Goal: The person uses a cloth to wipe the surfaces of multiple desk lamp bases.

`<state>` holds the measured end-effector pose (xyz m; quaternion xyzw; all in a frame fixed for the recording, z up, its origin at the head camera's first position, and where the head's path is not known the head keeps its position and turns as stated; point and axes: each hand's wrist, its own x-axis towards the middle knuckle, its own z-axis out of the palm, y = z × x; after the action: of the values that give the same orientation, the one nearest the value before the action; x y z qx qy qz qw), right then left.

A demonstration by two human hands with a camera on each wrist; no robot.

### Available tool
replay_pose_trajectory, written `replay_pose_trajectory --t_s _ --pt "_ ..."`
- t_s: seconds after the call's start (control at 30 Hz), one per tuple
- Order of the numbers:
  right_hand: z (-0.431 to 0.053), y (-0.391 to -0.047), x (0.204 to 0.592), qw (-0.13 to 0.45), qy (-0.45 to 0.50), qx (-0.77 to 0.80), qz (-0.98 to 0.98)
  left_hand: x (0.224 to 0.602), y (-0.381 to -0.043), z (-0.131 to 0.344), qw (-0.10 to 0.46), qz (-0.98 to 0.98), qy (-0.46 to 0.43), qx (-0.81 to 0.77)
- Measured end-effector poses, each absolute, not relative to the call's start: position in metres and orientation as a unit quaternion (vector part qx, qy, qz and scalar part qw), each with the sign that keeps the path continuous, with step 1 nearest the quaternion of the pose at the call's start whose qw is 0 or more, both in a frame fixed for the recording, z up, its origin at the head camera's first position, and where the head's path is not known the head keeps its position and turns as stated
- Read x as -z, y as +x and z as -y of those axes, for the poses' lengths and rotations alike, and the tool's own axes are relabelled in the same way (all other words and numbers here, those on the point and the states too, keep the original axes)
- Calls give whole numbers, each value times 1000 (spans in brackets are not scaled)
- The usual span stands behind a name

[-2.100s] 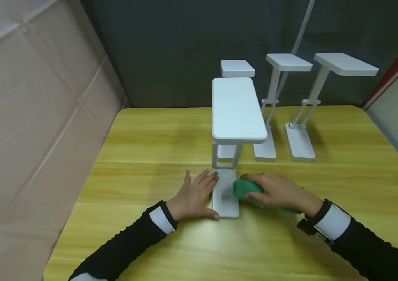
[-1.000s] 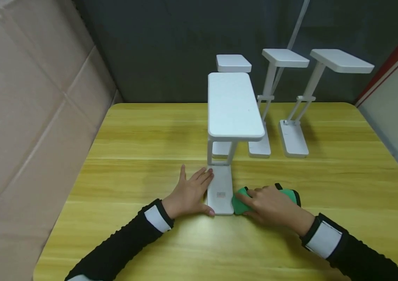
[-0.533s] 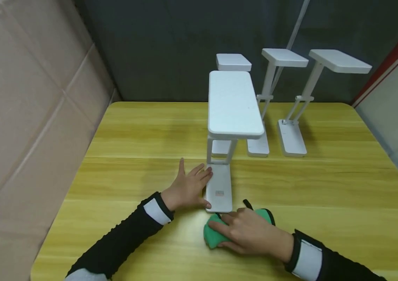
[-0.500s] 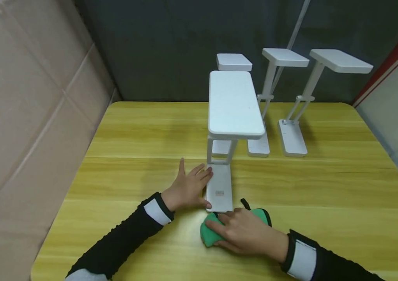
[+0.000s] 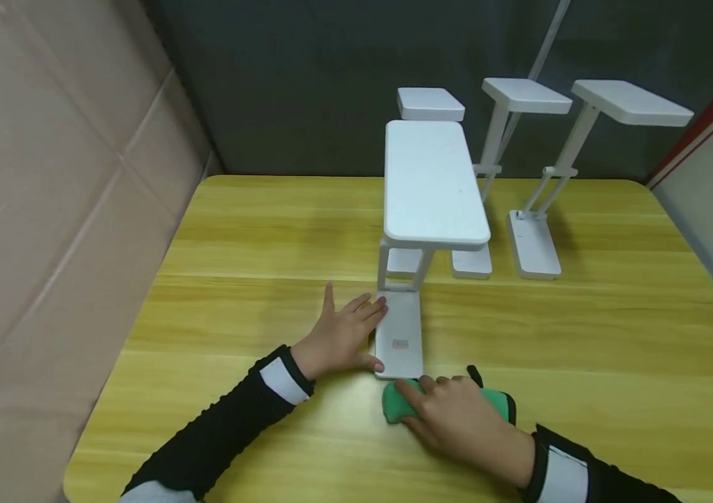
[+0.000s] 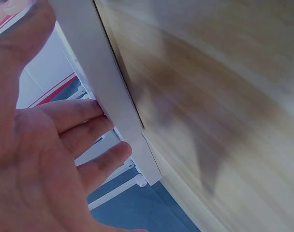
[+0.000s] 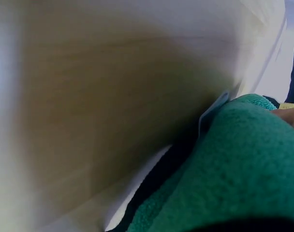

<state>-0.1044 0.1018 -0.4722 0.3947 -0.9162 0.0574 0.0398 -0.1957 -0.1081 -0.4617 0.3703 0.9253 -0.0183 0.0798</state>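
A white folding desk lamp stands in the middle, its flat head raised over a slim base. My left hand has its fingers spread, with fingertips and thumb touching the left edge of that base. In the left wrist view, fingers lie against the base's side. My right hand grips a folded green cloth with dark trim on the table, close to the base's front edge. Green terry fabric fills much of the right wrist view, where the hand is mostly hidden.
Behind stand three similar white lamps: one partly hidden by the front lamp, another beside it, and one at the right. The wood-look table meets a pale padded wall on the left and a dark panel at the back.
My right hand has moved the green cloth from the base's right side round to its front edge, then slightly right. My left hand stays at the base's left edge.
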Motion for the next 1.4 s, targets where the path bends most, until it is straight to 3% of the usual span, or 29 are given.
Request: replay_pose_trajectory --t_s 0.2,0.37,0.63,0.77,0.87,1.23,1.4 --pt "-127 -109 463 -21 354 -64 933 459 -196 108 87 -927 364 14" --pt "-156 -138 443 -67 319 -91 941 460 -196 107 101 -926 365 -6" --pt "-130 -198 441 57 342 -66 936 468 -196 109 92 -928 359 -20" --pt "-114 -209 458 111 333 -47 935 473 -195 107 90 -930 356 -28" --pt "-111 -208 464 121 333 -54 934 473 -195 105 89 -931 352 -22" --pt "-118 -169 452 22 365 -86 927 470 -194 107 81 -936 342 3" --pt "-123 -150 446 -57 388 -117 912 470 -196 109 81 -938 338 -1"
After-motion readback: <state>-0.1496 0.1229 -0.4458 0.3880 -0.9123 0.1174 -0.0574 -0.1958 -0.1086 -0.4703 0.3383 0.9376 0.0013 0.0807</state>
